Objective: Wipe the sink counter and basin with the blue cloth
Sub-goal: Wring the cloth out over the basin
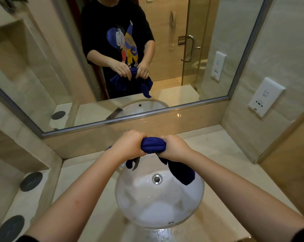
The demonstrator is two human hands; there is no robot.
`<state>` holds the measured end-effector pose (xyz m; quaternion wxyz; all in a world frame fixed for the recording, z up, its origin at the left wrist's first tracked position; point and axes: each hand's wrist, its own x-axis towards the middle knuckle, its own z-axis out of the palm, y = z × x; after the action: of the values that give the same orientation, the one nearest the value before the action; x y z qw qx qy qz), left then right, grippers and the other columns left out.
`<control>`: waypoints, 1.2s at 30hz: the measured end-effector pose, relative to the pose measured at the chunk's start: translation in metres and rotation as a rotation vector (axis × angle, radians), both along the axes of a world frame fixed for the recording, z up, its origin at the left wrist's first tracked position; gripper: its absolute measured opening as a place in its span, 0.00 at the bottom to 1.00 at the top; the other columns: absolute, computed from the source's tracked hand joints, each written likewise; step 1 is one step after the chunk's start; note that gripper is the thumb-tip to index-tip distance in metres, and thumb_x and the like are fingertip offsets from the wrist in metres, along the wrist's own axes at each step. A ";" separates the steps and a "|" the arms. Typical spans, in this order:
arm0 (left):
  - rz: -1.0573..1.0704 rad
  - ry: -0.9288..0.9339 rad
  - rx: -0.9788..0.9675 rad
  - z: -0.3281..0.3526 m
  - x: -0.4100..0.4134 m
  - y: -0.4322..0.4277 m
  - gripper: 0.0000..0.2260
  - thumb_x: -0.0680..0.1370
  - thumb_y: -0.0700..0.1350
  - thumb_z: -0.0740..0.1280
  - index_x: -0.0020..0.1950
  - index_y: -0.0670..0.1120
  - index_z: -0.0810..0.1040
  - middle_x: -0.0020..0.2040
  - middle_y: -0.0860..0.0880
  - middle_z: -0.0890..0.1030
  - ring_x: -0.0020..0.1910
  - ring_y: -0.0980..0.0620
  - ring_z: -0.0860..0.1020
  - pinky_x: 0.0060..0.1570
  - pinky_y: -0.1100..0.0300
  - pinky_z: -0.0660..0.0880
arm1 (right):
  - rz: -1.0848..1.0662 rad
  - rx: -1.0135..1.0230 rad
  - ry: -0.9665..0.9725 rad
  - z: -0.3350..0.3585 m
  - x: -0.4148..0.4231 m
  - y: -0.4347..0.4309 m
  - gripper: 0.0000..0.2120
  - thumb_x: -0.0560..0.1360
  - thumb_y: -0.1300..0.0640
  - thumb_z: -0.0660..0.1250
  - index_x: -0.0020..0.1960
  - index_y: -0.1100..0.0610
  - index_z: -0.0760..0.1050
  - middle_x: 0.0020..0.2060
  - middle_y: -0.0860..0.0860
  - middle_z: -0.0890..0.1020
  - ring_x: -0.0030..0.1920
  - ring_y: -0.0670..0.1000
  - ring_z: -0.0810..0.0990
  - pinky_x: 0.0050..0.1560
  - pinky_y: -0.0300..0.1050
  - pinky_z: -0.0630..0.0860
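Note:
Both my hands hold the blue cloth (153, 145) bunched into a thick roll above the back of the white basin (186, 206). My left hand (128, 145) grips its left end, my right hand (174, 147) grips its right end. Loose ends of the cloth hang below my hands, the longer one dropping over the basin's right side. The basin looks wet, with a metal drain (156, 179) near its back. The beige stone counter (231, 165) surrounds it. The faucet is mostly hidden behind my hands.
A large mirror (60, 67) covers the back wall and reflects a person with the cloth. Two dark round coasters (31, 181) (10, 228) lie on a white tray at the left. A white socket panel (266, 97) sits on the right wall.

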<state>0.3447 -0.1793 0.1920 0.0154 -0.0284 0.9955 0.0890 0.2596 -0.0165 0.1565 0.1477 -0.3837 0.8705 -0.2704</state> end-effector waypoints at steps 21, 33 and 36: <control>0.104 -0.129 -0.221 -0.027 0.000 0.043 0.02 0.71 0.42 0.61 0.41 0.48 0.72 0.32 0.51 0.70 0.32 0.47 0.72 0.29 0.59 0.66 | -0.035 0.474 0.410 -0.006 0.020 -0.007 0.11 0.74 0.62 0.61 0.54 0.53 0.77 0.47 0.51 0.81 0.44 0.55 0.78 0.39 0.43 0.66; 0.128 -0.053 0.058 -0.030 0.008 0.014 0.14 0.68 0.45 0.67 0.52 0.50 0.70 0.43 0.49 0.80 0.43 0.44 0.77 0.37 0.56 0.68 | -0.064 0.246 0.278 -0.008 0.013 0.003 0.10 0.74 0.52 0.63 0.54 0.52 0.72 0.45 0.53 0.82 0.47 0.58 0.80 0.37 0.43 0.65; 0.158 -0.022 -0.028 -0.032 0.015 -0.004 0.14 0.66 0.49 0.69 0.50 0.54 0.71 0.42 0.53 0.80 0.48 0.47 0.75 0.44 0.56 0.65 | -0.059 0.220 0.241 -0.006 0.013 0.009 0.04 0.72 0.51 0.63 0.46 0.49 0.69 0.40 0.51 0.82 0.43 0.56 0.80 0.35 0.43 0.66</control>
<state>0.3597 -0.1837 0.1602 0.0191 -0.1080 0.9911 0.0756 0.2729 -0.0070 0.1504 0.0753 -0.3691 0.9172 -0.1298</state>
